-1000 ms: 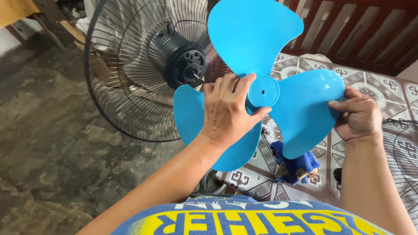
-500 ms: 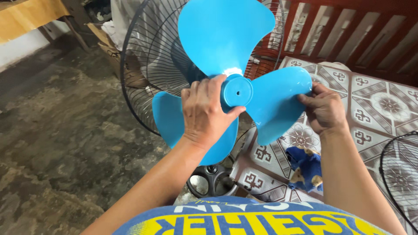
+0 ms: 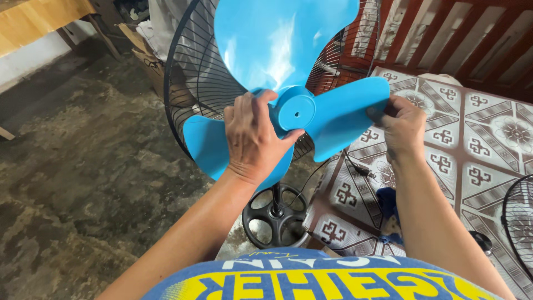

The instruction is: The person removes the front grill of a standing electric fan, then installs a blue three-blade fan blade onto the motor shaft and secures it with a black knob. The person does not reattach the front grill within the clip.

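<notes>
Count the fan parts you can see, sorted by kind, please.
Blue blade piece, held by left hand and right hand: 1
Black wire guards, one behind the blades, one at the right edge: 2
Black round stand base: 1
Total: 4

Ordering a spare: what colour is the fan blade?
Light blue fan blade, clearest in the head view.

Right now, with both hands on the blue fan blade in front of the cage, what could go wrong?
1. The right hand only pinches one blade tip; the fan blade could flex or slip there.
2. The left hand covers part of the hub, so lining it up is partly blind, and the blade may scrape the wire cage.
3. The fan base stands where rough floor meets mat, so pushing might tip it.
</notes>
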